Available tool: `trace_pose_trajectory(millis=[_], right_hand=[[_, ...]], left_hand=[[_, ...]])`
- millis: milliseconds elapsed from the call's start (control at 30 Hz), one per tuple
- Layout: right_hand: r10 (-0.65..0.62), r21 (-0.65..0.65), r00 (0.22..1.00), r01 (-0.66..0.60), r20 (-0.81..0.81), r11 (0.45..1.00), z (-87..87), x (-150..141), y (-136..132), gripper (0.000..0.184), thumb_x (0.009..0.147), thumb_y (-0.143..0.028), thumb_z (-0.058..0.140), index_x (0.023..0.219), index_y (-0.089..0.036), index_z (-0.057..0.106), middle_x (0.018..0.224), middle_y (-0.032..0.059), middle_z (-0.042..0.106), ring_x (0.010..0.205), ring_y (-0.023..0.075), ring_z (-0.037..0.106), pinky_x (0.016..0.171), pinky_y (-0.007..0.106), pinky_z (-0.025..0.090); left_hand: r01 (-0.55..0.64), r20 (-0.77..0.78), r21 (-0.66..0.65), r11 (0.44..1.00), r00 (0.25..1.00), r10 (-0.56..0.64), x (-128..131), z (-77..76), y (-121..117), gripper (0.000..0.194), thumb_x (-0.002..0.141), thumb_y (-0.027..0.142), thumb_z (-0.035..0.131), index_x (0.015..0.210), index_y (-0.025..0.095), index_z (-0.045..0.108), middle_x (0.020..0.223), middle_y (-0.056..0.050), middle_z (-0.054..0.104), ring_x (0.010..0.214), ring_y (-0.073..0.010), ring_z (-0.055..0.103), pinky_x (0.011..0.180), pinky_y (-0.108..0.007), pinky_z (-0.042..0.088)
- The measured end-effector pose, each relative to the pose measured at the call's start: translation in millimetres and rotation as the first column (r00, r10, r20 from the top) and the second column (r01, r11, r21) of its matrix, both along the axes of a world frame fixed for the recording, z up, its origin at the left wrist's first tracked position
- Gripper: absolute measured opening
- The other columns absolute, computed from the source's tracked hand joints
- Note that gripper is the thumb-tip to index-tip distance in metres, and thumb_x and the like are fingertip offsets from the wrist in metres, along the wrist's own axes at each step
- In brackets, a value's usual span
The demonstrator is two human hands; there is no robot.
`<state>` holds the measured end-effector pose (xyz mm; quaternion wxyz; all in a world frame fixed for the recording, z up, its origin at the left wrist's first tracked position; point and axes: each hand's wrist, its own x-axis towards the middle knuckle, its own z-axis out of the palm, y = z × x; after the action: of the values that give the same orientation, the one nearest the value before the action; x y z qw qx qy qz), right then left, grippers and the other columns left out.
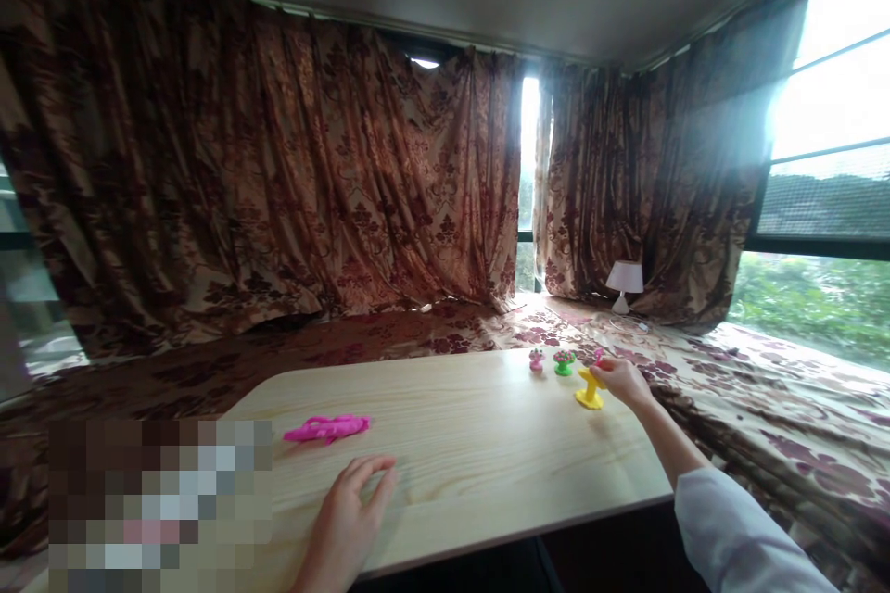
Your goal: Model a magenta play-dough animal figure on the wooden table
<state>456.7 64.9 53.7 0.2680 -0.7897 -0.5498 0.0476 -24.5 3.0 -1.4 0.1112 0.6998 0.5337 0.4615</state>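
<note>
Head cam: my R hand (621, 380) pinches the yellow toy (590, 399), base prob. on the table (451, 445), L hand (348, 514) loosely spread; nxt move needs steady grip.

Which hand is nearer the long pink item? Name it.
Left. The left hand is just short of the long pink item; the right hand is far to its right, holding the yellow stand.

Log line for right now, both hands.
left hand: holding nothing, over table | right hand: gripping yellow stand | pink item: on table
</note>
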Motion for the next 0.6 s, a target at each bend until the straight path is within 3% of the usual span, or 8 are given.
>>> trace_pose_trajectory(millis=[400, 600], right_hand=[[0.083, 0.065, 0.997, -0.082, 0.0, 0.994, -8.7, 5, 11, 0.027, 0.089, -0.032, 0.053, 0.111, -0.016, 0.056, 0.113, 0.0052, 0.058, 0.094, 0.0201, 0.059, 0.079, 0.038, 0.05], [0.034, 0.181, 0.999, -0.03, -0.017, 0.983, -11.8, 18, -12, 0.028, 0.09, -0.032, 0.052, 0.114, -0.017, 0.054, 0.116, 0.0065, 0.056, 0.097, 0.0198, 0.058, 0.081, 0.04, 0.049]], left_hand=[[0.02, -0.027, -0.009, 1.0, 0.999, -0.021, -4, -9.1, 5, 0.03, 0.081, 0.043, 0.049, 0.089, 0.02, 0.066, 0.097, -0.007, 0.067, 0.097, -0.0248, 0.061, 0.091, -0.038, 0.045], [0.016, -0.033, 0.004, 1.0, 0.999, -0.016, -4, -7.5, 4, 0.029, 0.082, 0.043, 0.049, 0.087, 0.02, 0.066, 0.096, -0.007, 0.068, 0.096, -0.0239, 0.062, 0.09, -0.036, 0.046]])
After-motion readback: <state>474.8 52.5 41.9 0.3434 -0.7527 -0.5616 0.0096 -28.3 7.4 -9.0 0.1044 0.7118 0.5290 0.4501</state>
